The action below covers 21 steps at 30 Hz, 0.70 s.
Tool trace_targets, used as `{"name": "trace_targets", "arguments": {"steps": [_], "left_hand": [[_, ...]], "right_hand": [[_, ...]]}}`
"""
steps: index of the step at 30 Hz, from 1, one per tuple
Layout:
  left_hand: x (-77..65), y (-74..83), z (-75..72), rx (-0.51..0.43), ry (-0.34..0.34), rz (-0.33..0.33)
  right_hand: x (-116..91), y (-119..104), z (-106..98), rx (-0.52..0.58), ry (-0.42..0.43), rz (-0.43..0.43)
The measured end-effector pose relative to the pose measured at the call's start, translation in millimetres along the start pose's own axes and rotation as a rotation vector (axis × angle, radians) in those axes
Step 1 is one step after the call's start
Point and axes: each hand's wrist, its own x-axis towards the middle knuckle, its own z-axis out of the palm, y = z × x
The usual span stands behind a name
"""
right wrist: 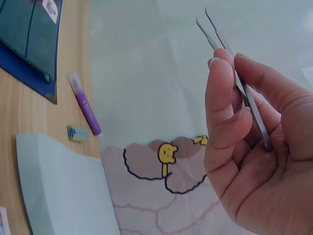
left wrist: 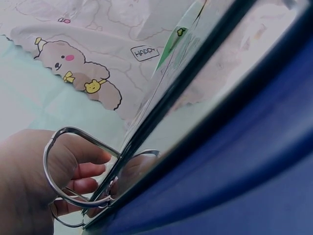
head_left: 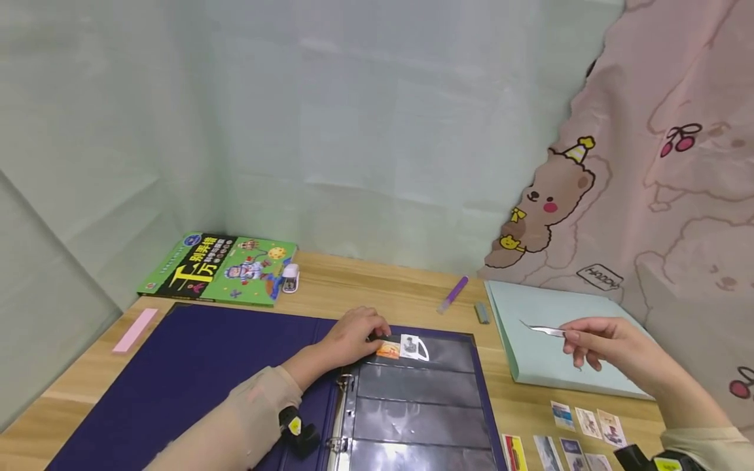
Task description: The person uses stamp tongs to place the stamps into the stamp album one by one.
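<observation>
My left hand point(head_left: 355, 337) rests at the top row of a black stamp-album page point(head_left: 418, 418), its fingertips beside an orange stamp point(head_left: 388, 349). A white stamp with a dark figure point(head_left: 409, 346) sits to the right of that one, with a white curved outline point(head_left: 424, 350) at its edge. In the left wrist view, a metal binder ring point(left wrist: 47, 161) crosses in front of the hand, partly covering it. My right hand point(head_left: 615, 347) is raised above the light-blue folder and pinches metal tweezers point(right wrist: 254, 112). The two tips stand apart with nothing between them.
Several loose stamps point(head_left: 562, 415) lie right of the navy binder point(head_left: 235, 366). Behind are a purple pen point(head_left: 453, 294), a small grey-green block point(head_left: 482, 313) and the light-blue folder point(head_left: 565, 366). A green book point(head_left: 235, 269), a white gadget point(head_left: 290, 278) and a pink strip point(head_left: 135, 330) lie left.
</observation>
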Motion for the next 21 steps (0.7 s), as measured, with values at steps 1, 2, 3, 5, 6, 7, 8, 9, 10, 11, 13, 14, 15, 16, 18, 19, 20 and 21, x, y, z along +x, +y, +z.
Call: {"name": "trace_targets", "arguments": {"steps": [1,2,3,5,6,7,8,9,10,11,13,14,15,16,18,19,20,21], "left_hand": [[-0.1,0.3,0.0,-0.002,-0.002,0.001],[-0.2,0.6,0.1,-0.004,-0.004,0.001],[-0.2,0.9,0.3,-0.005,-0.005,0.005],[-0.2,1.5,0.6,-0.004,-0.008,0.011],[-0.2,1.6,0.9,-0.002,-0.008,0.014],[-0.2,1.7,1.1,-0.001,-0.007,0.017],[-0.1,1.5,1.3,0.001,-0.005,0.019],[-0.2,1.3,1.4,0.001,-0.004,0.019],[-0.3,1.0,1.3,0.0,-0.004,0.017],[-0.3,0.6,1.3,-0.001,-0.003,0.017],[-0.8,-0.3,1.0,-0.002,-0.002,0.014],[-1.0,-0.7,0.7,-0.003,-0.003,0.011],[-1.1,-1.3,0.3,-0.003,-0.003,0.009],[-0.7,-1.3,0.7,-0.004,-0.003,0.01],[0.0,-0.9,0.2,-0.004,-0.006,0.011],[0.4,-0.9,-0.1,-0.002,-0.006,0.01],[0.6,-0.8,-0.4,-0.003,-0.007,0.009],[0.7,-0.8,-0.8,-0.002,-0.006,0.011]], "right_hand": [[-4.2,2.1,-0.3,0.005,0.0,-0.012],[-8.7,4.2,-0.5,0.012,-0.001,-0.022],[-13.4,6.3,-0.7,0.014,0.0,-0.029],[-22.8,11.0,-1.2,0.02,0.003,-0.04],[-27.5,13.2,-1.6,0.024,0.008,-0.036],[-32.4,15.7,-2.1,0.023,0.013,-0.03],[-37.2,18.1,-2.8,0.027,0.019,-0.018],[-41.8,20.4,-3.4,0.024,0.031,-0.002],[-46.0,23.0,-4.1,0.028,0.037,0.007],[-50.2,25.6,-5.0,0.035,0.038,0.021],[-57.7,31.2,-6.3,0.045,0.03,0.058],[-60.5,33.9,-6.9,0.055,0.021,0.083],[-62.8,36.4,-7.2,0.073,0.002,0.111],[-66.2,39.0,-7.6,0.096,-0.018,0.144],[-71.6,44.0,-7.3,0.121,-0.048,0.216],[-73.6,46.5,-7.2,0.134,-0.062,0.25],[-75.3,49.0,-6.8,0.142,-0.071,0.275],[-76.7,51.4,-6.3,0.15,-0.08,0.291]]}}
